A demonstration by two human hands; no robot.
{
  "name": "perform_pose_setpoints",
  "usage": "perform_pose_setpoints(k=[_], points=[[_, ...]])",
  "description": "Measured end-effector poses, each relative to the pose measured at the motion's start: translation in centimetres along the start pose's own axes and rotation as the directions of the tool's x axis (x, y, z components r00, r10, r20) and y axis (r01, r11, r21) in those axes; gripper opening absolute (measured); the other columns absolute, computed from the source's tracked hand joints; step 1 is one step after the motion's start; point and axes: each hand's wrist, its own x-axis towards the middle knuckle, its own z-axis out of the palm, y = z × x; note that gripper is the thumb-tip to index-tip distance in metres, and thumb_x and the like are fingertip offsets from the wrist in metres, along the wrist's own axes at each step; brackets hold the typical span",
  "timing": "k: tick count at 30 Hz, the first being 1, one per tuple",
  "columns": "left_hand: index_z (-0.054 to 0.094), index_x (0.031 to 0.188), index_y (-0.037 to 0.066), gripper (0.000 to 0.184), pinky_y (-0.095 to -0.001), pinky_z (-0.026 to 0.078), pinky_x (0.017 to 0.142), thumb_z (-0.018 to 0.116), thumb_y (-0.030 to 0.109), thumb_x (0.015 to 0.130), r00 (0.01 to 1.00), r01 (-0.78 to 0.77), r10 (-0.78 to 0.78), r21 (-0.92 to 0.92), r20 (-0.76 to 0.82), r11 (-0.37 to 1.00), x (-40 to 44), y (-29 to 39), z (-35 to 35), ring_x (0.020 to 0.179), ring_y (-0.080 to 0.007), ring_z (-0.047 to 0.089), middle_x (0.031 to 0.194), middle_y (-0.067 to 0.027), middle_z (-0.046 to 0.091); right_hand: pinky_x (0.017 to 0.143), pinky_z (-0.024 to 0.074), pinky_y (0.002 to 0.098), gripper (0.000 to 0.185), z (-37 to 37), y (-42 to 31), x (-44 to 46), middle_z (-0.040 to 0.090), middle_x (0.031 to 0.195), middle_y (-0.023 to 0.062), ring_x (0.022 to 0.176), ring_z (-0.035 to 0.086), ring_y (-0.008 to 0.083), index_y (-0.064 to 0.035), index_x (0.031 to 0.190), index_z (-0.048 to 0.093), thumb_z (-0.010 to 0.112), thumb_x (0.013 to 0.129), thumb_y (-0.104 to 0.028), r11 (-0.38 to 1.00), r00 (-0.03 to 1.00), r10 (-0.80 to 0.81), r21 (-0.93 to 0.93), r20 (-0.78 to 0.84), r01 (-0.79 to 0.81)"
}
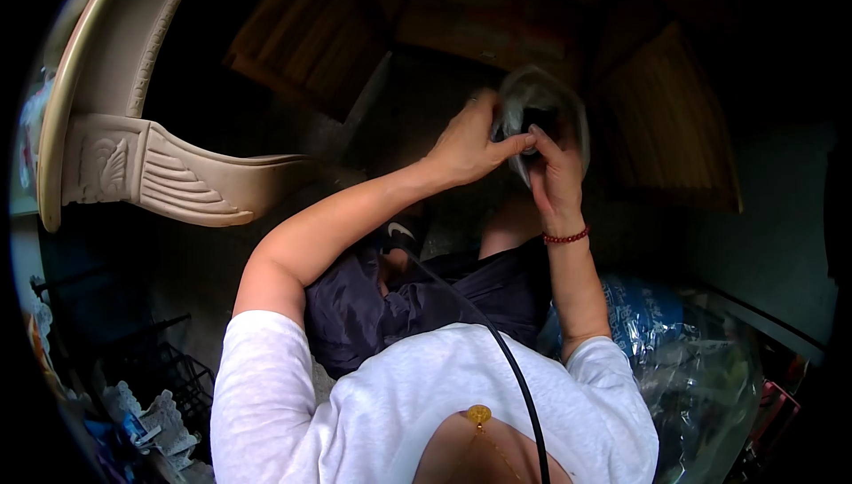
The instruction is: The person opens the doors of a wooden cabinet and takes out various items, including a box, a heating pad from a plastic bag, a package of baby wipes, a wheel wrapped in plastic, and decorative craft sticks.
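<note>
Both of my hands are raised in front of me at a clear plastic bag (575,111). My left hand (475,142) has its fingers curled at the bag's left edge, its thumb reaching across to the other hand. On the right, my right hand (557,169) wears a red bead bracelet at the wrist and is closed on the bag, some fingers hidden behind or inside it. The two thumbs nearly meet at the bag's opening. Something dark shows inside the bag between the hands, too unclear to name.
A carved table leg (195,182) juts in from the left. Open cardboard boxes (674,120) stand ahead and at the right. Plastic-wrapped goods (701,386) lie at the lower right, a black wire rack (173,369) at the lower left. A black cable (506,342) crosses my body.
</note>
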Motion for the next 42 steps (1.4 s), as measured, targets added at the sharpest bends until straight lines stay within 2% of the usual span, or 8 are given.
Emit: perform_pose_setpoints(k=[5, 14, 19, 27, 33, 36, 39, 42], points=[[0.052, 0.086, -0.003, 0.015, -0.0228, 0.042, 0.051, 0.056, 0.010, 0.079, 1.000, 0.003, -0.006, -0.234, -0.014, 0.972, 0.2, -1.1, -0.4, 0.056, -0.0106, 0.054, 0.068, -0.0072, 0.055, 0.088, 0.0397, 0.0290, 0.050, 1.2, -1.1, -0.7, 0.047, 0.115, 0.0078, 0.103, 0.048, 0.0175, -0.0021, 0.121, 0.041, 0.061, 0.075, 0.003, 1.000, 1.000, 0.010, 0.022, -0.015, -0.010], [0.051, 0.079, -0.003, 0.011, -0.0264, 0.044, 0.051, 0.055, 0.005, 0.073, 0.996, 0.090, -0.093, -0.128, -0.014, 0.988, 0.6, -2.6, -0.4, 0.056, -0.0148, 0.058, 0.065, -0.0099, 0.057, 0.086, 0.0433, 0.0302, 0.031, -1.3, -2.2, 0.5, 0.054, 0.107, 0.0083, 0.101, 0.052, 0.0189, -0.0023, 0.112, 0.050, 0.058, 0.082, -0.005, 0.997, 0.997, -0.036, 0.071, -0.069, 0.041], [0.052, 0.077, -0.003, 0.011, -0.0258, 0.043, 0.051, 0.055, 0.006, 0.071, 0.994, 0.091, -0.098, -0.148, -0.041, 0.985, 0.9, -2.2, -0.8, 0.056, -0.0135, 0.056, 0.065, -0.0092, 0.057, 0.085, 0.0467, 0.0401, 0.022, -3.1, -1.0, 1.1, 0.058, 0.102, 0.0090, 0.097, 0.055, 0.0222, -0.0033, 0.102, 0.054, 0.060, 0.082, -0.009, 0.878, 0.955, 0.278, 0.431, -0.107, -0.207], [0.052, 0.075, -0.002, 0.010, -0.0232, 0.039, 0.051, 0.056, 0.005, 0.068, 0.989, 0.084, -0.105, -0.185, -0.106, 0.979, 0.6, -2.1, -1.6, 0.056, -0.0097, 0.048, 0.060, -0.0040, 0.050, 0.085, 0.0459, 0.0468, 0.022, -3.0, -0.4, 0.9, 0.058, 0.104, 0.0102, 0.099, 0.054, 0.0252, -0.0040, 0.103, 0.053, 0.059, 0.083, -0.011, 0.846, 0.924, 0.363, 0.456, -0.117, -0.275], [0.051, 0.082, -0.001, 0.017, -0.0245, 0.040, 0.061, 0.059, 0.009, 0.070, 1.000, -0.001, 0.008, -0.485, 0.012, 0.875, 0.0, 0.6, -2.5, 0.068, -0.0106, 0.049, 0.074, -0.0046, 0.052, 0.086, 0.0460, 0.0429, 0.024, -2.6, 0.8, 0.5, 0.057, 0.105, 0.0122, 0.099, 0.055, 0.0260, -0.0007, 0.106, 0.051, 0.054, 0.086, -0.014, 0.852, 0.899, 0.432, 0.362, -0.078, -0.378], [0.051, 0.102, -0.002, 0.037, -0.0277, 0.041, 0.079, 0.064, 0.016, 0.072, 0.974, -0.219, 0.224, -0.127, 0.029, 0.967, -0.1, 0.6, -3.1, 0.091, -0.0161, 0.050, 0.097, -0.0102, 0.053, 0.086, 0.0464, 0.0381, 0.028, -2.0, 0.9, 0.0, 0.057, 0.106, 0.0144, 0.097, 0.056, 0.0256, 0.0024, 0.108, 0.050, 0.051, 0.088, -0.017, 0.857, 0.897, 0.442, 0.313, -0.033, -0.410], [0.023, 0.134, -0.002, 0.085, -0.0317, 0.030, 0.099, 0.071, 0.024, 0.069, 0.910, -0.069, 0.162, -0.245, 0.381, 0.967, -0.1, -1.5, -2.9, 0.119, -0.0225, 0.037, 0.127, -0.0157, 0.039, 0.084, 0.0469, 0.0378, 0.028, -1.8, 0.5, -0.2, 0.058, 0.104, 0.0137, 0.094, 0.057, 0.0257, 0.0019, 0.105, 0.052, 0.047, 0.089, -0.020, 0.732, 0.837, 0.504, 0.407, 0.214, -0.546], [0.021, 0.135, -0.001, 0.088, -0.0306, 0.030, 0.100, 0.073, 0.023, 0.068, 0.795, 0.146, 0.226, -0.539, 0.563, 0.829, -0.6, -2.8, -2.1, 0.119, -0.0205, 0.036, 0.127, -0.0131, 0.039, 0.085, 0.0462, 0.0371, 0.028, -2.1, 0.7, 0.1, 0.058, 0.104, 0.0137, 0.093, 0.057, 0.0260, 0.0016, 0.105, 0.053, 0.048, 0.088, -0.020, 0.778, 0.856, 0.483, 0.358, 0.185, -0.516]])
